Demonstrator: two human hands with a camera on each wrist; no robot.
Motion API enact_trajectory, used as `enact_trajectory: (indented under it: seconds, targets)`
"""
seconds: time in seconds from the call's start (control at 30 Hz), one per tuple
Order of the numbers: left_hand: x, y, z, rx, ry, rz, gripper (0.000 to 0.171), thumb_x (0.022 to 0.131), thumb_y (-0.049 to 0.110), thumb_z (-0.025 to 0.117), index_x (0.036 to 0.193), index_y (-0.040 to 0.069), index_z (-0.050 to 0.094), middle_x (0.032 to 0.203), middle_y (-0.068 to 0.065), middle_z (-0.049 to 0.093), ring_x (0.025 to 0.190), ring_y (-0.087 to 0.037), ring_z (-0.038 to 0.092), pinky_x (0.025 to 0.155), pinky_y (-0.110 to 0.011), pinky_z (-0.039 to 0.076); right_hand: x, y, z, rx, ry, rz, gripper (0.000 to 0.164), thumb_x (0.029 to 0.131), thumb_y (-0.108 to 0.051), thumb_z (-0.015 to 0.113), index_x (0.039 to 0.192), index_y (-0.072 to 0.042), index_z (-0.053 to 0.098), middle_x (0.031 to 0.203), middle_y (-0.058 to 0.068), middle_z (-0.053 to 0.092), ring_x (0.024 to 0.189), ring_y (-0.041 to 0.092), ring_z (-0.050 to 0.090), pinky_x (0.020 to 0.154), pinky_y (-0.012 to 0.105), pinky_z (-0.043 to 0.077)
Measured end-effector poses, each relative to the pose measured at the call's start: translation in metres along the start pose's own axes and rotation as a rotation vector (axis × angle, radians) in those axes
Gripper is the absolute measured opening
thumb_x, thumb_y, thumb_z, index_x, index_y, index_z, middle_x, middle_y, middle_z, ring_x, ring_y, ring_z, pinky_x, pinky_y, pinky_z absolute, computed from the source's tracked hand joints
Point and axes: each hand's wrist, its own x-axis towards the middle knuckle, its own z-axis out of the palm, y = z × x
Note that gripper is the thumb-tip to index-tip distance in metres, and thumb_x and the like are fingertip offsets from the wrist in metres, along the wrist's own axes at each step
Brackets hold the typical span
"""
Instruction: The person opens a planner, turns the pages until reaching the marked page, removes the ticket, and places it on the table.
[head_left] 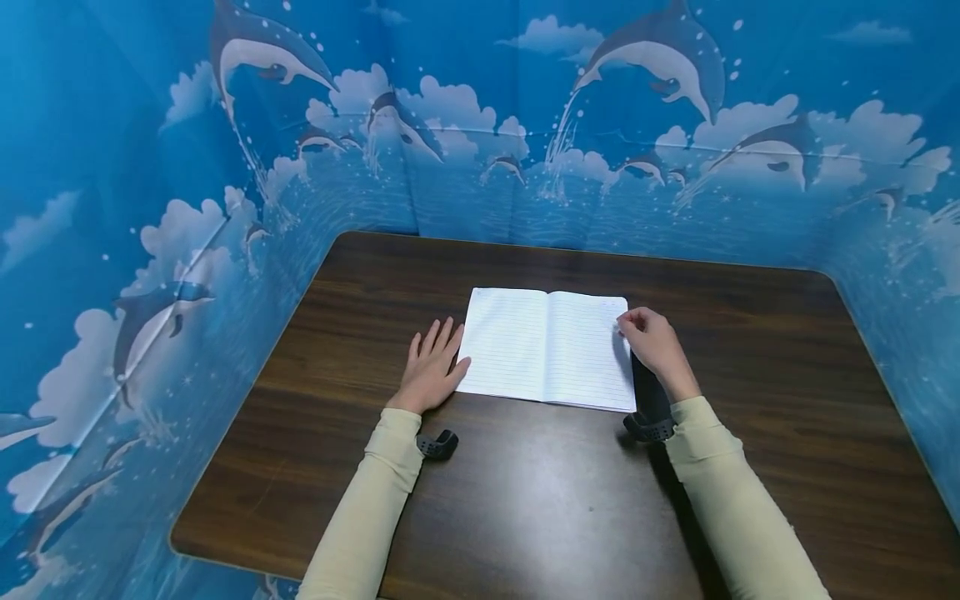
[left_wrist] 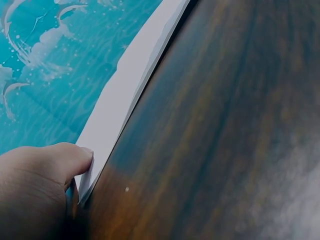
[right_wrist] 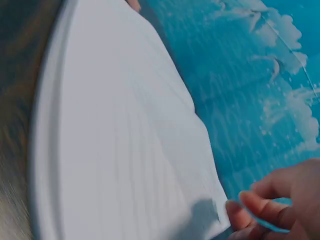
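An open notebook (head_left: pixel 502 342) with ruled white pages lies on the dark wooden table. My left hand (head_left: pixel 432 373) lies flat at its left side with the fingers spread on the wood. The left thumb rests on the page's lower left edge, as the left wrist view shows the hand (left_wrist: pixel 42 175) beside the notebook (left_wrist: pixel 117 95). At the right edge of the right-hand page, my right hand (head_left: pixel 654 342) has curled fingers and pinches the page's edge. In the right wrist view the fingertips of this hand (right_wrist: pixel 280 205) meet the corner of the notebook (right_wrist: pixel 125 125); the exact contact is partly hidden.
The brown table (head_left: pixel 525 492) has rounded corners. A blue curtain (head_left: pixel 465 192) printed with dolphins and clouds hangs behind it and along the sides. Black straps (head_left: pixel 437 446) sit at both wrists, over pale yellow sleeves (head_left: pixel 360 517).
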Motion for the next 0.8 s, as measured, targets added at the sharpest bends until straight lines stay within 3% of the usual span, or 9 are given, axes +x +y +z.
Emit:
enact_trajectory:
  seconds: [0.1, 0.33, 0.47, 0.63, 0.8]
  targets:
    - [0.0, 0.0, 0.001, 0.0, 0.0, 0.002, 0.069, 0.111, 0.048, 0.036, 0.169, 0.019, 0.014, 0.178, -0.006, 0.005, 0.166, -0.031, 0.0, 0.13, -0.06, -0.002, 0.0, 0.006, -0.007, -0.02, -0.023, 0.051, 0.04, 0.108, -0.026, 0.051, 0.134, 0.003, 0.059, 0.128, 0.027, 0.061, 0.107, 0.037, 0.057, 0.089, 0.044, 0.05]
    - [0.0, 0.001, 0.0, 0.0, 0.002, 0.002, 0.069, 0.111, 0.049, 0.036, 0.169, 0.02, 0.014, 0.178, -0.005, 0.005, 0.166, -0.03, -0.001, 0.131, -0.059, -0.002, 0.001, 0.014, -0.013, -0.043, -0.09, 0.108, 0.045, 0.108, -0.029, 0.049, 0.14, 0.002, 0.055, 0.133, 0.028, 0.057, 0.109, 0.039, 0.054, 0.088, 0.049, 0.051]
    - [0.0, 0.001, -0.001, -0.002, 0.007, 0.004, 0.069, 0.111, 0.049, 0.037, 0.169, 0.02, 0.014, 0.178, -0.006, 0.005, 0.166, -0.03, 0.0, 0.131, -0.06, -0.002, 0.001, 0.014, -0.013, -0.045, -0.11, 0.129, 0.047, 0.108, -0.031, 0.049, 0.141, 0.002, 0.055, 0.137, 0.029, 0.056, 0.112, 0.04, 0.054, 0.094, 0.054, 0.051]
    - [0.001, 0.002, -0.001, -0.002, 0.011, 0.004, 0.069, 0.111, 0.048, 0.037, 0.169, 0.019, 0.015, 0.178, -0.006, 0.006, 0.166, -0.03, 0.0, 0.13, -0.06, -0.001, 0.002, 0.015, -0.015, -0.064, -0.132, 0.145, 0.051, 0.107, -0.037, 0.049, 0.137, 0.004, 0.057, 0.133, 0.028, 0.058, 0.109, 0.038, 0.054, 0.086, 0.047, 0.049]
    - [0.0, 0.002, 0.002, 0.001, 0.016, 0.003, 0.07, 0.11, 0.048, 0.038, 0.169, 0.017, 0.017, 0.178, -0.008, 0.007, 0.165, -0.032, 0.001, 0.13, -0.061, -0.001, 0.001, 0.017, -0.013, -0.092, -0.168, 0.125, 0.049, 0.108, -0.039, 0.051, 0.128, 0.005, 0.062, 0.116, 0.023, 0.06, 0.098, 0.032, 0.055, 0.075, 0.036, 0.043]
